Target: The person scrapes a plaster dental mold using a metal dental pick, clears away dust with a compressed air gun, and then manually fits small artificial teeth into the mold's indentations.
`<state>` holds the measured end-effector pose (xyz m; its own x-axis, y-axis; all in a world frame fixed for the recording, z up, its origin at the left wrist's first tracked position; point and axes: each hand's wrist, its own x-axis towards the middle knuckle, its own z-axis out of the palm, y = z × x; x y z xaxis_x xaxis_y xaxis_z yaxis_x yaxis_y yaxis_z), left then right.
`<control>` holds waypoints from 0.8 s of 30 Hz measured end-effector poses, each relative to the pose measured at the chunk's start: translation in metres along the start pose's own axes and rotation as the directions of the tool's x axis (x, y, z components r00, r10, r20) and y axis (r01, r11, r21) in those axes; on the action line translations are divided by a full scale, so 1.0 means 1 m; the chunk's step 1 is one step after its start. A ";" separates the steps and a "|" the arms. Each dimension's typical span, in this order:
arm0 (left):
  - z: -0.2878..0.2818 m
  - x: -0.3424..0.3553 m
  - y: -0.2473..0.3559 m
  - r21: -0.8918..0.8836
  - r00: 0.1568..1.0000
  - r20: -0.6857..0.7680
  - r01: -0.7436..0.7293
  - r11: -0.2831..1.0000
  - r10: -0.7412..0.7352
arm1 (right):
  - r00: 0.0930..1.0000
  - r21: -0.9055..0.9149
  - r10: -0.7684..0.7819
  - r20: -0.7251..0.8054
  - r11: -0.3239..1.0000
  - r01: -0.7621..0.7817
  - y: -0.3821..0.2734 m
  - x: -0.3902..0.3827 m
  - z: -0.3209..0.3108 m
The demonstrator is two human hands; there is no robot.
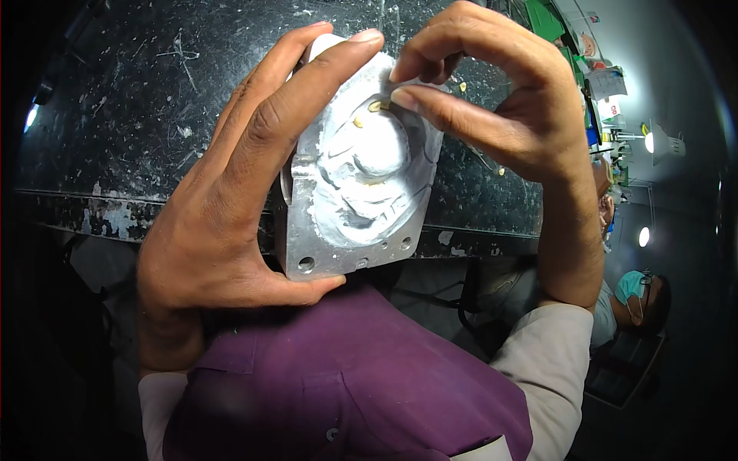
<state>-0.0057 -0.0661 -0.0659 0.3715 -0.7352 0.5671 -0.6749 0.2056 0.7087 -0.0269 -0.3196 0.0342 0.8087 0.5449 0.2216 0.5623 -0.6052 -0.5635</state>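
A metal mould block with a white-coated, sculpted hollow lies at the bench's front edge, two small yellowish pieces in the upper part of the hollow. My left hand grips the block along its left side, thumb at the near edge and fingertips at the top. My right hand is curled over the upper right of the hollow, thumb and forefinger close together beside the small pieces. Whether anything is between those fingertips is too small to make out.
The scuffed black bench carries a few small yellow bits to the right. Beyond are cluttered green bins and lamps. A masked person sits at the right.
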 end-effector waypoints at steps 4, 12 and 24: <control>0.007 -0.005 -0.016 -0.064 0.997 -0.047 -0.059 0.996 0.056 | 1.000 -0.034 0.021 0.019 0.999 -0.020 0.003 -0.001 0.004; 0.010 -0.004 -0.015 -0.088 0.997 -0.064 -0.043 0.995 0.037 | 0.990 -0.091 -0.143 -0.011 0.986 0.141 0.005 0.006 0.002; 0.006 -0.003 -0.021 -0.156 0.996 -0.069 -0.066 0.986 0.056 | 0.986 0.040 -0.150 -0.076 0.987 0.153 0.000 0.007 0.006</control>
<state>0.0040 -0.0721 -0.0847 0.3761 -0.6760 0.6337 -0.5907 0.3519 0.7261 -0.0217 -0.3121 0.0307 0.7261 0.5836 0.3636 0.6722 -0.4912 -0.5540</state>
